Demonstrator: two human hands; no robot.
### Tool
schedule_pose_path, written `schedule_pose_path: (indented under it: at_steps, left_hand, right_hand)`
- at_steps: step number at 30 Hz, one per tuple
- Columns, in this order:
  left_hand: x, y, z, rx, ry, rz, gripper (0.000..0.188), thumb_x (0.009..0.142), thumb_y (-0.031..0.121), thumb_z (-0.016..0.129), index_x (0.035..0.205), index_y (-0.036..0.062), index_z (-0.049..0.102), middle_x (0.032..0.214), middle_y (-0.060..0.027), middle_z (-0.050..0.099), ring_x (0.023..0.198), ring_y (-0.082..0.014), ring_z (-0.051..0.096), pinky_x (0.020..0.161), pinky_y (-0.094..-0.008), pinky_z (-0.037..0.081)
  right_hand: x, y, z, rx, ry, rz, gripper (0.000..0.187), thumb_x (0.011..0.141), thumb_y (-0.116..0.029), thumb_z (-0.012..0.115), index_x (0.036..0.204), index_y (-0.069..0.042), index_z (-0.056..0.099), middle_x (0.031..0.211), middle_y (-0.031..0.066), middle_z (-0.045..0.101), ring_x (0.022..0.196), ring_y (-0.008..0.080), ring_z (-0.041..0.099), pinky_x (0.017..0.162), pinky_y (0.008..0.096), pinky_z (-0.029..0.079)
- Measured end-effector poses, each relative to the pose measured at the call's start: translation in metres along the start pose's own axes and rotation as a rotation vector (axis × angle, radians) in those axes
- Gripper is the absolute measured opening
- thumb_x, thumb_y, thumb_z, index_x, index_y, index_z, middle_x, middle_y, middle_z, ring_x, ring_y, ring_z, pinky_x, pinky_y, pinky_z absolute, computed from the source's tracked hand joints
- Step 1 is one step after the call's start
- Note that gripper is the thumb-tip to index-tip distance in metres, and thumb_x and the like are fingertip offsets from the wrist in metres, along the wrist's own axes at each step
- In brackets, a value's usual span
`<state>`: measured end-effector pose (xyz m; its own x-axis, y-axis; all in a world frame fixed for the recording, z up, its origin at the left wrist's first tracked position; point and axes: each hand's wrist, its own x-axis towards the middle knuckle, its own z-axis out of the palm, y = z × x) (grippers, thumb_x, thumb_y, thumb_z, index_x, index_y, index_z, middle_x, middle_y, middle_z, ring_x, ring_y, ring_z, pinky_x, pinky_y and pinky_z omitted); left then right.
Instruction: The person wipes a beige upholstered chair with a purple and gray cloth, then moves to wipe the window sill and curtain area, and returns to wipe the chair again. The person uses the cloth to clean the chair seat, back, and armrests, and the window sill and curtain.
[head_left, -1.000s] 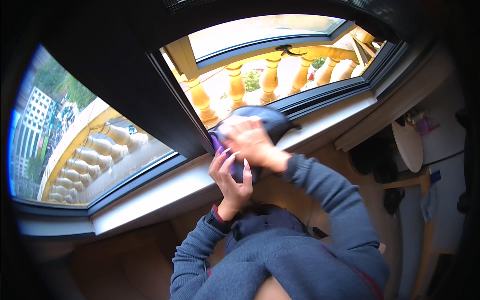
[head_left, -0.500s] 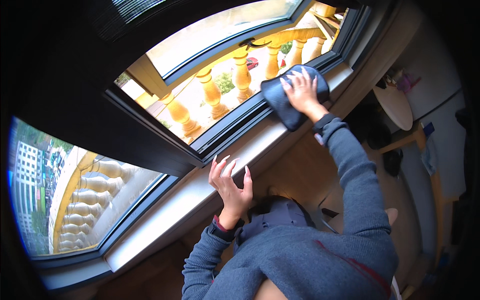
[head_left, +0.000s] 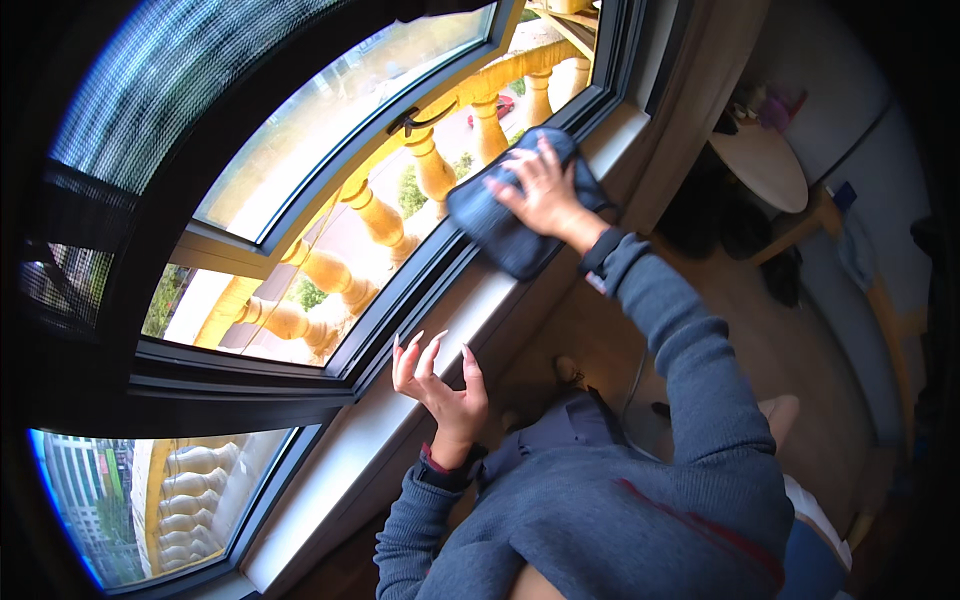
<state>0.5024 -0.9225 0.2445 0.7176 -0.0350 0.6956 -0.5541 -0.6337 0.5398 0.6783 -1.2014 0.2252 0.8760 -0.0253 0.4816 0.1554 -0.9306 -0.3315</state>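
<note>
A dark blue cloth (head_left: 508, 245) lies over the window's dark bottom frame (head_left: 405, 312) and the inner edge of the pale sill (head_left: 350, 440). On top of the cloth rests my right hand (head_left: 546, 196), fingers spread and flat against it. The cloth's underside is hidden. My left hand (head_left: 445, 398) hovers near the sill, its fingers apart and slightly curled, with nothing in them. An opened window sash (head_left: 340, 120) with a dark handle (head_left: 420, 120) stands beyond the frame.
Outside runs a yellow balustrade (head_left: 380, 225). Dark mesh screen (head_left: 180, 90) hangs at the upper left. Another pane (head_left: 215, 490) is at the lower left. On the right are a round pale stool top (head_left: 762, 172), a wooden leg (head_left: 795, 240) and dark shoes (head_left: 780, 275) on the floor.
The view has shifted and turned, so the window sits further left and the mesh shows more. My right hand stays on the cloth. My left hand remains raised and open.
</note>
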Motion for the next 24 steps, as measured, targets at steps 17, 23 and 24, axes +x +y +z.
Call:
schedule_pose_path:
  at_steps: [17,23,24]
  left_hand:
    - [0.069,0.083,0.173,0.115,-0.024,0.047,0.047,0.08,0.013,0.074,0.123,0.0065,0.055,0.126,-0.0142,0.044,0.126,-0.0339,0.037,0.112,-0.0504,0.026]
    - [0.062,0.088,0.2,0.132,-0.031,-0.021,0.05,0.077,0.011,0.075,0.122,0.008,0.053,0.125,-0.0143,0.043,0.126,-0.0384,0.037,0.11,-0.0555,0.028]
    - [0.061,0.09,0.205,0.123,0.0,-0.029,0.05,0.077,0.012,0.076,0.122,0.0079,0.053,0.125,-0.0144,0.043,0.126,-0.0384,0.037,0.11,-0.0555,0.028]
  right_hand:
    - [0.055,0.126,-0.046,-0.117,0.049,-0.269,0.077,0.089,-0.069,0.045,0.123,-0.001,0.053,0.13,0.0202,0.046,0.137,0.0413,0.029,0.115,0.0574,0.019]
    - [0.08,0.168,-0.058,-0.14,0.096,-0.123,0.06,0.094,-0.052,0.051,0.119,0.002,0.054,0.124,0.0224,0.052,0.127,0.0386,0.042,0.111,0.0492,0.029]
    - [0.071,0.147,-0.053,-0.15,0.109,-0.153,0.06,0.094,-0.052,0.05,0.118,0.003,0.054,0.122,0.022,0.053,0.125,0.0384,0.042,0.112,0.0518,0.025]
